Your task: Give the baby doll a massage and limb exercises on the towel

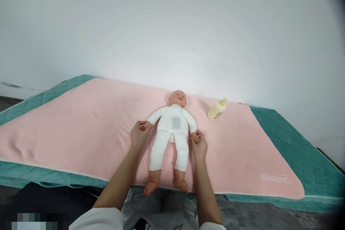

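Note:
A baby doll point(172, 122) with a white cloth body lies on its back on a pink mat point(231, 158), head toward the wall and bare feet at the near edge. My left hand point(138, 133) is closed round the doll's hand on the left side of the view. On the other side, my right hand point(199, 146) grips the doll's other hand. Both of the doll's arms are spread out and down from its body. A grey patch shows on its chest.
A pale yellow pump bottle point(217, 110) stands on the mat to the right of the doll's head. Under the mat is a green padded cover point(285, 129). A white wall point(172, 36) rises behind. Something dark point(45, 201) sits at the lower left.

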`<act>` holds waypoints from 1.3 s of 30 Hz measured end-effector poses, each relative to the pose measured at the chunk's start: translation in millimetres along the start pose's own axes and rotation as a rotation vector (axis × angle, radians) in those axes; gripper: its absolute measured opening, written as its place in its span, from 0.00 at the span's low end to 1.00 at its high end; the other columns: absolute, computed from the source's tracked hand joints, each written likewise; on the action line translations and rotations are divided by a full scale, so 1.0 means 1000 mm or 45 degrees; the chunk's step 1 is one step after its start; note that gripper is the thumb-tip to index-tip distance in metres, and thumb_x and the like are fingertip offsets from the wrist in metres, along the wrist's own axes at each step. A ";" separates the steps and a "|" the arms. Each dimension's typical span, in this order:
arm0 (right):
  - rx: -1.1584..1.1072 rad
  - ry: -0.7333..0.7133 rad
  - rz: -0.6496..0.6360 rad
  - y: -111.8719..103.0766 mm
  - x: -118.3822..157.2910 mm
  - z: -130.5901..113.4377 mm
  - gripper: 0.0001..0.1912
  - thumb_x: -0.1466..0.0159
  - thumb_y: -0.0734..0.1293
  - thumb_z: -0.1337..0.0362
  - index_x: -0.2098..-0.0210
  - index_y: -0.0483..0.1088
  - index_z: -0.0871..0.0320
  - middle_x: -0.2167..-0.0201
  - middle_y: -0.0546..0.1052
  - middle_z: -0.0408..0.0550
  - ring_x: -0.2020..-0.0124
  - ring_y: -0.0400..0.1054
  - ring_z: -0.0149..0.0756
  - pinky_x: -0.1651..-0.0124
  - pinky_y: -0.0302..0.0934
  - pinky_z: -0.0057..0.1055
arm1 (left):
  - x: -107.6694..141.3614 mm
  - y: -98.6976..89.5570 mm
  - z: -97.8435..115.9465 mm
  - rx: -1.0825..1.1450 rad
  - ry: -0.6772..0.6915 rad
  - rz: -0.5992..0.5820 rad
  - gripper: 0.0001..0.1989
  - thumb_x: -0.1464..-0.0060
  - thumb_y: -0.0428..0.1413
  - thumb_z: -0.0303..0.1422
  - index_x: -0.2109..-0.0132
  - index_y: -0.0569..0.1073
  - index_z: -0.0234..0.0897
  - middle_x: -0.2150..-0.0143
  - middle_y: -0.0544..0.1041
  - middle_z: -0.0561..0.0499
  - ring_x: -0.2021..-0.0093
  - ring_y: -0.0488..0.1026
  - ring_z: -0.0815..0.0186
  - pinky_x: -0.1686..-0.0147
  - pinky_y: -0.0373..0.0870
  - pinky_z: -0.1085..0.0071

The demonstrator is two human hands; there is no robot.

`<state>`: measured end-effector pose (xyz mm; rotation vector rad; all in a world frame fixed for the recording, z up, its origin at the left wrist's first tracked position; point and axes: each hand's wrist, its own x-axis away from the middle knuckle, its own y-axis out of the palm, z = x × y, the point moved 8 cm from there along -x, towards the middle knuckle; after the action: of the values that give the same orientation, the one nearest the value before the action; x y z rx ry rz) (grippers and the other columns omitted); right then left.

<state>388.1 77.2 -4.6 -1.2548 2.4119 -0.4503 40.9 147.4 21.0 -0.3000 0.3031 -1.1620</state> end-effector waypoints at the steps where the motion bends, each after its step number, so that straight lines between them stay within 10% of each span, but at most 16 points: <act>1: 0.014 -0.008 -0.008 0.001 0.002 0.000 0.27 0.41 0.63 0.58 0.43 0.66 0.55 0.47 0.76 0.52 0.48 0.70 0.45 0.47 0.63 0.39 | 0.000 0.001 -0.001 -0.032 -0.004 -0.011 0.18 0.54 0.61 0.39 0.56 0.73 0.40 0.65 0.79 0.50 0.64 0.76 0.61 0.66 0.70 0.69; 18: 0.106 -0.185 0.008 0.004 0.006 -0.001 0.28 0.35 0.61 0.53 0.44 0.69 0.66 0.37 0.65 0.64 0.34 0.56 0.51 0.34 0.52 0.48 | 0.003 0.013 0.003 -0.418 0.247 -0.166 0.25 0.46 0.56 0.38 0.40 0.70 0.43 0.51 0.80 0.44 0.53 0.77 0.51 0.57 0.71 0.61; 26: 0.175 -0.186 0.044 -0.002 0.008 -0.007 0.21 0.36 0.61 0.54 0.52 0.73 0.61 0.50 0.77 0.60 0.45 0.67 0.51 0.42 0.59 0.49 | 0.000 0.008 0.005 -0.221 0.232 -0.165 0.22 0.49 0.59 0.37 0.45 0.74 0.46 0.54 0.81 0.48 0.54 0.77 0.53 0.55 0.71 0.60; 33: -0.060 0.095 0.176 -0.022 0.003 -0.011 0.29 0.40 0.65 0.51 0.42 0.66 0.56 0.50 0.77 0.55 0.52 0.73 0.48 0.50 0.67 0.43 | -0.019 -0.013 0.004 0.171 0.076 0.090 0.28 0.57 0.66 0.35 0.46 0.74 0.40 0.58 0.79 0.44 0.59 0.77 0.57 0.59 0.75 0.61; 39: -0.344 -0.011 0.360 -0.029 -0.029 -0.038 0.33 0.40 0.67 0.51 0.38 0.58 0.55 0.45 0.73 0.58 0.50 0.72 0.44 0.49 0.68 0.40 | -0.053 -0.010 0.026 0.446 0.161 0.356 0.26 0.59 0.67 0.35 0.51 0.73 0.39 0.59 0.76 0.47 0.59 0.75 0.62 0.56 0.74 0.62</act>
<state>405.6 89.2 47.1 -0.9858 2.6542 -0.0377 23.4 195.3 53.2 0.1214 0.2374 -0.9378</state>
